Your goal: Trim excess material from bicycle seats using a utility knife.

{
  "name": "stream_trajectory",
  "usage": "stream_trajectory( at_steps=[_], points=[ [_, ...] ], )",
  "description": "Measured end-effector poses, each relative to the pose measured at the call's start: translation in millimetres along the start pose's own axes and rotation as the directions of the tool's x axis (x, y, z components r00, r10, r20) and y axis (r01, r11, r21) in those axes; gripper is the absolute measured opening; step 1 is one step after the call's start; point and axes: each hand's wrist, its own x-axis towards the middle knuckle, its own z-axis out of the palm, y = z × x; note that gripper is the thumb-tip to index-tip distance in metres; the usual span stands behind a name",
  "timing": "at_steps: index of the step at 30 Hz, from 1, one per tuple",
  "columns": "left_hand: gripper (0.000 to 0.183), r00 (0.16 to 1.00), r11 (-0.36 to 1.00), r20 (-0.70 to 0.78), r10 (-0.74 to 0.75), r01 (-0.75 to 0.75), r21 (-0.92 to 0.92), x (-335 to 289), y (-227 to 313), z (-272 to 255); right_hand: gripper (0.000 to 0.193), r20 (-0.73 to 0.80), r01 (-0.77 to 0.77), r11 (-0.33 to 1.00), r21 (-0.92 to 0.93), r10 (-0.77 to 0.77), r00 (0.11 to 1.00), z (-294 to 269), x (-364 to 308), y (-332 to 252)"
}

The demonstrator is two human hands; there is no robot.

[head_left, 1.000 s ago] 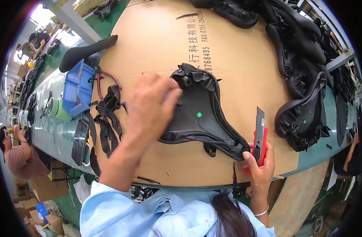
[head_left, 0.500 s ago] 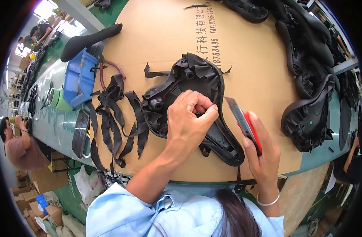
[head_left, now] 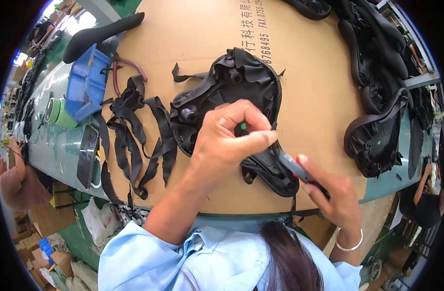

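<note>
A black bicycle saddle (head_left: 246,87) lies underside up on the cardboard before me, its wide end away and its nose toward me. Loose cover material is bunched round its wide end. My left hand (head_left: 222,138) is over its middle, thumb and forefinger pinching the cover's edge at the right side. In my right hand (head_left: 336,194) is a utility knife (head_left: 295,168) with red on its handle; its blade is against the right edge of the saddle near the nose. Trimmed black strips (head_left: 127,121) lie in a heap to the left.
Red-handled pliers (head_left: 116,77) lean by a blue bin (head_left: 88,85) at the left, near a green round container (head_left: 57,111) and a phone (head_left: 87,156). Another saddle (head_left: 103,35) lies beyond. More saddles (head_left: 374,133) are piled along the right. Co-workers (head_left: 21,182) are at both sides.
The knife has come down and left from beside the saddle to its right edge. My left pinch has shifted slightly right and the view has moved a little.
</note>
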Motion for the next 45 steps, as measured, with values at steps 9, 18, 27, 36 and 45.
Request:
stream_trajectory(
  at_steps=[9,18,27,36,45],
  points=[
    [0.010,0.997,0.825,0.072,0.035,0.012,-0.565,-1,3,-4,0.051,-0.037,-0.514,0.823,0.241,0.537,0.843,41,-83,-39],
    [0.012,0.762,0.487,0.644,0.073,-0.590,0.644,-4,26,-45,0.052,-0.419,-0.038,0.992,-0.117,-0.015,0.908,60,-65,-9],
    [0.010,0.808,0.482,0.586,0.058,-0.537,0.692,4,24,-40,0.059,-0.117,0.010,0.879,-0.477,-0.074,0.990,48,-21,-36],
    [0.009,0.936,0.553,0.349,-0.046,-0.268,0.789,-8,27,-34,0.064,0.147,0.048,0.686,-0.726,0.088,0.985,-11,-35,-46],
    [0.015,0.918,0.777,0.339,-0.205,-0.058,0.627,29,14,-9,0.055,-0.021,-0.388,0.577,0.718,0.576,0.817,31,-27,-38]
  ],
)
